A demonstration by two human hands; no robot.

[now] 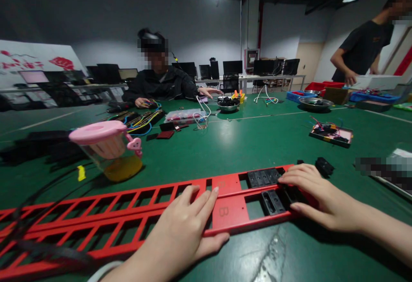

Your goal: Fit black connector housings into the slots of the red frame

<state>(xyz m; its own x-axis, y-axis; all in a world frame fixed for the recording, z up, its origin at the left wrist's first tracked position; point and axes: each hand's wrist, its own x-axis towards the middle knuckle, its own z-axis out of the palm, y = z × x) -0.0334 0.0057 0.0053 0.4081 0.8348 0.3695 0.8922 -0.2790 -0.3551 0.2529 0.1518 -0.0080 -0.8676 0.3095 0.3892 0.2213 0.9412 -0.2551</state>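
Two long red slotted frames (pixel 228 209) lie side by side across the green table, marked with letters near their right part. My left hand (pixel 189 222) rests on the nearer frame, fingers spread across it and thumb along its front edge. Black modules (pixel 264 177) fill part of the far frame's right opening. Further black modules (pixel 273 202) sit in the near frame's right opening, with a gap to their left. My right hand (pixel 318 194) is curved over the right end, its fingertips and thumb around a black module that is partly hidden.
A pink-lidded jug (pixel 109 149) stands behind the frames at left, near black cables. Loose black modules (pixel 324 167) lie beyond my right hand. Farther back are a parts tray (pixel 331 134), metal bowls and two people.
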